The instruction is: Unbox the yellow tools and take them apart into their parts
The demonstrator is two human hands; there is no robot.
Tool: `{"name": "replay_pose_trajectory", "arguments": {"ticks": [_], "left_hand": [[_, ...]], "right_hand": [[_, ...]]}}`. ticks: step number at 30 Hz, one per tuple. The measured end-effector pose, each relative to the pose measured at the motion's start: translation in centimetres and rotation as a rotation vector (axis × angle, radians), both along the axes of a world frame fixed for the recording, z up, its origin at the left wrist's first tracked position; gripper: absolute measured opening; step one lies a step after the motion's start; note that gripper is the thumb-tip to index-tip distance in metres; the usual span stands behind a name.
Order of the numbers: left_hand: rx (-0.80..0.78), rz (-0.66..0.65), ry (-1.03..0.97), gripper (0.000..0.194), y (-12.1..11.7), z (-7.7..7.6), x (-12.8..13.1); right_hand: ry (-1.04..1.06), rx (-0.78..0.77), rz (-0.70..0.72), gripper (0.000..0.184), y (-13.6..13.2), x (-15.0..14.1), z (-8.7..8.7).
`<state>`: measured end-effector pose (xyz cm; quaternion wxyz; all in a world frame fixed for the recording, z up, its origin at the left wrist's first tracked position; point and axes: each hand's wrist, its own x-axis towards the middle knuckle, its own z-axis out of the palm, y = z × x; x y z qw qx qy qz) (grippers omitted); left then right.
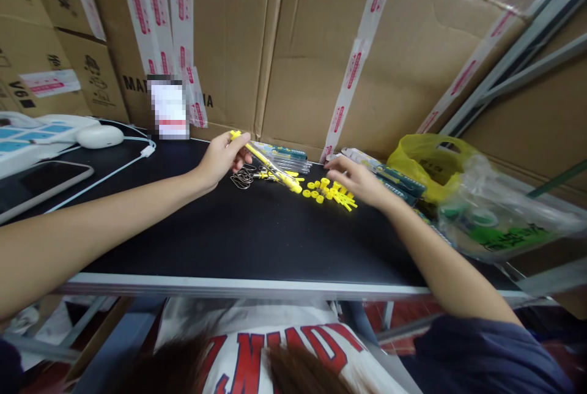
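Observation:
Near the back of the black table, my left hand [224, 160] is closed around the upper end of a clear tube with yellow ends [275, 169]. The tube slants down to the right, and its inside is too blurred to make out. My right hand [355, 180] hovers palm down with fingers stretched, over loose yellow caps [320, 199] and thin yellow sticks [343, 198]. I cannot tell whether its fingertips touch anything. Under the held tube lie metal rings or hooks [243, 177] and other clear tubes [300, 164].
Cardboard [312, 63] walls the back. At the left are a power strip [41, 131], a white mouse-like item [99, 136] and a phone [50, 180]. A blurred upright screen [170, 111] leans behind. Printed packets [398, 180], a yellow bag [413, 149] and a clear bag [499, 216] sit right.

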<state>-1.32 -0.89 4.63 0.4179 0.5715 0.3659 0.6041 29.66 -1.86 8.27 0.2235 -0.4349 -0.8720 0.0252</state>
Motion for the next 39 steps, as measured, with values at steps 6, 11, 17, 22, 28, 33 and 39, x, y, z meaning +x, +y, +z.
{"name": "replay_pose_trajectory", "arguments": {"ticks": [6,11,17,22,28,33,39], "left_hand": [[-0.143,-0.127,0.004,0.027,-0.8,-0.5,0.9],[-0.003,-0.012,0.239,0.035,-0.6,-0.8,0.6],[0.600,0.239,0.779,0.030,-1.4,-0.5,-0.1],[1.030,-0.004,1.151,0.039,-3.2,-1.1,1.1],[1.011,0.038,1.264,0.044,-3.8,-2.3,2.0],[0.960,0.009,1.257,0.029,-3.0,-2.7,1.6],[0.964,0.032,1.233,0.032,-2.1,-3.3,1.2]], "right_hand": [[0.104,-0.137,0.162,0.034,-2.7,-4.9,-5.2],[0.236,-0.231,0.175,0.023,-2.9,-4.9,-5.9],[0.348,-0.418,0.257,0.031,-3.1,-5.3,-5.8],[0.375,-0.457,0.286,0.035,-3.3,-5.6,-5.7],[0.312,-0.403,0.305,0.043,-3.4,-5.6,-5.4],[0.264,-0.329,0.265,0.040,-2.9,-5.1,-5.7],[0.254,-0.265,0.200,0.048,-1.8,-4.3,-6.1]]}}
